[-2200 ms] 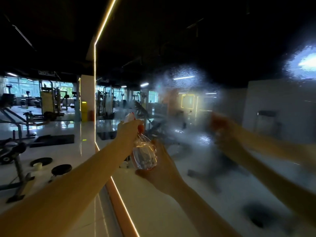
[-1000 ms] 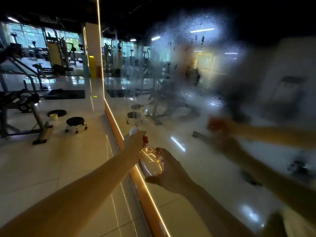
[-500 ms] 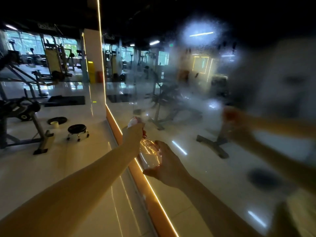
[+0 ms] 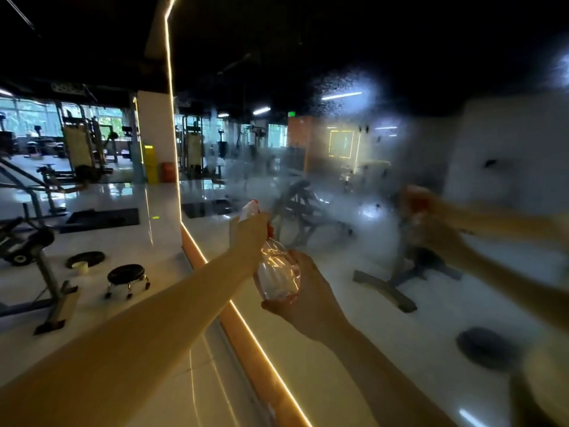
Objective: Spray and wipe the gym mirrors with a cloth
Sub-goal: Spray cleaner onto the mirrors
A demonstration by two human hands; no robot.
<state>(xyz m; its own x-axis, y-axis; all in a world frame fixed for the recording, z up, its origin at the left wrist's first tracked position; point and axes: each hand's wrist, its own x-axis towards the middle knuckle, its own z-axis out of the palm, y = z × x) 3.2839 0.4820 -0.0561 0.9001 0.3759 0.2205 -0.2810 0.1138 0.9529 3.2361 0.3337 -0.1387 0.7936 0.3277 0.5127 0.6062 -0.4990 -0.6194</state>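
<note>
A clear spray bottle point(image 4: 278, 272) with a white and red trigger head is held up in front of the big wall mirror point(image 4: 400, 167). My left hand point(image 4: 251, 232) grips the bottle's neck and trigger. My right hand point(image 4: 308, 298) cups the bottle's base from below, fingers curled round it. The mirror surface is misted with droplets and runs across its middle and right part. Both arms are reflected, blurred, at the right of the mirror. No cloth is in view.
An orange lit strip point(image 4: 246, 331) frames the mirror's left and lower edge. On the shiny floor to the left stand a small black rolling stool point(image 4: 127, 277), a weight plate point(image 4: 86, 258) and a machine frame point(image 4: 37, 257). More gym machines stand far back.
The view has tilted upward, showing more ceiling. Both hands with the bottle rose along the mirror. Mist on the glass now spreads wider across the middle.
</note>
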